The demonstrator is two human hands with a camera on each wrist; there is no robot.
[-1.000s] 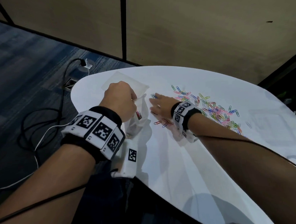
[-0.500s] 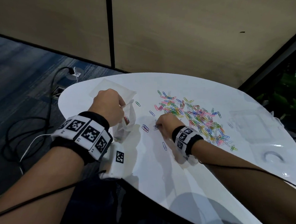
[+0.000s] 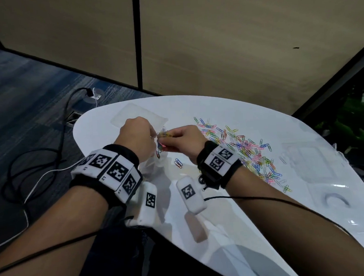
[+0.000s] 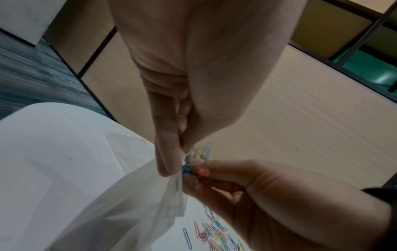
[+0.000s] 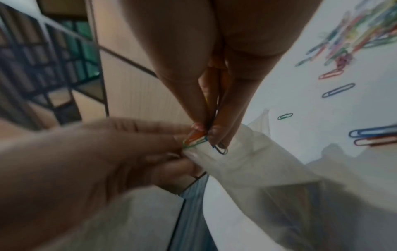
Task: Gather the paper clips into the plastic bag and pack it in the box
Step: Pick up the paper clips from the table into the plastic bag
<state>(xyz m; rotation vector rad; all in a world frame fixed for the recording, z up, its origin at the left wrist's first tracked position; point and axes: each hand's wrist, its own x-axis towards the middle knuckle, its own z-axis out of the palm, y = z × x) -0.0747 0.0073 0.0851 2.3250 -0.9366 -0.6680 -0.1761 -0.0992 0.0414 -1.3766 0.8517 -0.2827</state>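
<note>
Paper clips [image 3: 237, 144] are noted in mixed colours: blue, red, pink, yellow and green. The plastic bag [image 4: 137, 200] is seen as translucent, milky white. The table [image 3: 224, 220] is recorded as plain glossy white. Wristbands [image 3: 112, 169] are observed in black, fitted with white blocks printed in black square-code patterns. The floor carpet [image 3: 25, 94] is marked by blue-grey streaks. Wall panels [image 3: 224, 39] are noted as beige.
</note>
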